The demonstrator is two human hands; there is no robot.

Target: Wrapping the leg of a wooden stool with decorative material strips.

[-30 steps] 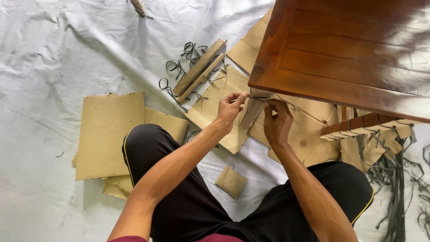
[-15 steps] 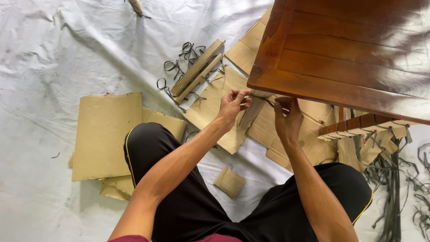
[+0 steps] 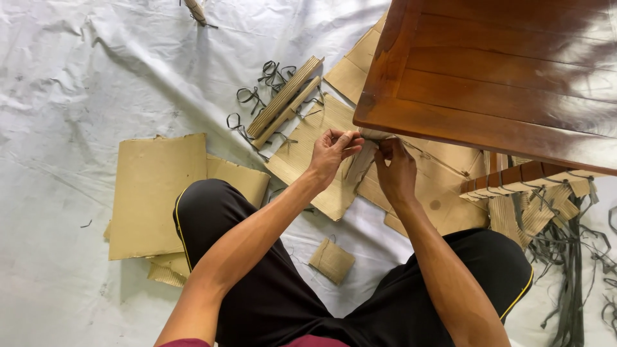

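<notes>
My left hand [image 3: 331, 153] and my right hand [image 3: 395, 170] meet just under the near edge of a dark wooden table top [image 3: 501, 71]. Both pinch a strip of brown corrugated cardboard wrapping [image 3: 361, 160] that hangs down from the table's edge. The fingers of each hand are closed on it. Below the hands lie flat cardboard sheets [image 3: 443, 186] on a white sheet [image 3: 77, 83] that covers the floor.
A large cardboard sheet [image 3: 157, 193] lies by my left knee, a small cardboard piece [image 3: 331, 260] between my legs. Folded cardboard strips [image 3: 283, 99] and dark plastic straps [image 3: 254, 96] lie further out. More straps [image 3: 572, 257] and a wrapped slatted piece [image 3: 514, 183] sit at right.
Both hands have shifted slightly along the table edge and stay closed on the cardboard wrapping; the right hand has moved a little to the right and down.
</notes>
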